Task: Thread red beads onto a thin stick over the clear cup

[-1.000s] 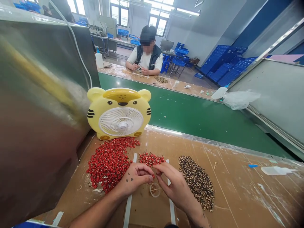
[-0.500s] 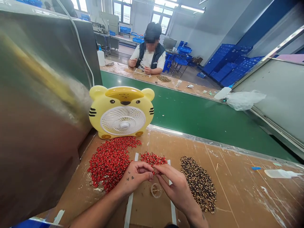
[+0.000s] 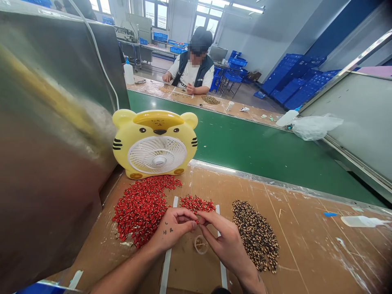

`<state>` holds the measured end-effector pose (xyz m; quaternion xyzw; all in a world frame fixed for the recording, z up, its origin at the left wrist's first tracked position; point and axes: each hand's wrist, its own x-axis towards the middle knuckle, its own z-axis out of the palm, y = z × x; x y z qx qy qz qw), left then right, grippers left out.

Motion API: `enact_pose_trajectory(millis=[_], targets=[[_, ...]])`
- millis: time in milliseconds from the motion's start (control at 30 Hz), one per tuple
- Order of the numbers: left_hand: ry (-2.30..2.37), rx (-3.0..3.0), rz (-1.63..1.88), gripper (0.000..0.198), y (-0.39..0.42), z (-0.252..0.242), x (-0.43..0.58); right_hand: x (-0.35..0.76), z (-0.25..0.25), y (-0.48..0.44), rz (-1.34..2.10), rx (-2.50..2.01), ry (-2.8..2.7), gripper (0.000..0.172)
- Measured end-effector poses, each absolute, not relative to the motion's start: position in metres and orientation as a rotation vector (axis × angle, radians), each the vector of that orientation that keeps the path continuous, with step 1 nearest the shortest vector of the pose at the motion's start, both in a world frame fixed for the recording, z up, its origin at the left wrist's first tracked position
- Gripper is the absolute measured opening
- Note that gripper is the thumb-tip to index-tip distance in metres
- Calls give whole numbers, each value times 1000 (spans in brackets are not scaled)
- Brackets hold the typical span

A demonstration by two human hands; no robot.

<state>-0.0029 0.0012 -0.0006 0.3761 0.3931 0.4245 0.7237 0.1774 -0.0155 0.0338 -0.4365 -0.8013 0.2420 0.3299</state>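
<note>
My left hand (image 3: 176,228) is closed in a pinch, with a small red piece (image 3: 197,222) at its fingertips. My right hand (image 3: 226,237) meets it there, thumb and forefinger pressed together on the same piece; fingers hide most of it. Just beyond the fingertips lies a small heap of red pieces with dark stems (image 3: 196,203), between two white tape strips. A large pile of similar red pieces (image 3: 139,210) spreads left of my left hand. To the right of my right hand is a pile of black-and-gold pieces (image 3: 257,234). Below the fingertips stands a small clear cup (image 3: 201,245) with a thin stick in it.
A yellow tiger-faced fan (image 3: 156,143) stands behind the large red pile. A metal cabinet (image 3: 55,134) walls off the left. Past the cardboard-covered bench runs a green belt (image 3: 245,147), with a co-worker (image 3: 196,65) seated opposite. A white squeeze bottle (image 3: 363,221) lies at right.
My hands stay together at the red piece, with barely visible finger movement. The co-worker's hand at the left of the picture has moved outward, and their head has tilted down.
</note>
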Motion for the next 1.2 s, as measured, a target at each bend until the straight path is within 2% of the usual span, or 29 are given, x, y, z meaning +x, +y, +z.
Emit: enact_pose_trajectory(millis=[167, 467, 833, 1200], targets=[[880, 855, 948, 12, 0, -3, -4, 177, 34, -17, 660, -1149, -2023, 27], [924, 951, 1031, 6, -2, 3, -6, 179, 24, -19, 1008, -1268, -1653, 21], [1039, 1256, 1110, 5, -8, 1, -8, 177, 27, -20, 913, -1450, -1694, 17], [1067, 1465, 1119, 11, -9, 6, -10, 173, 22, -20, 860, -1436, -1741, 11]])
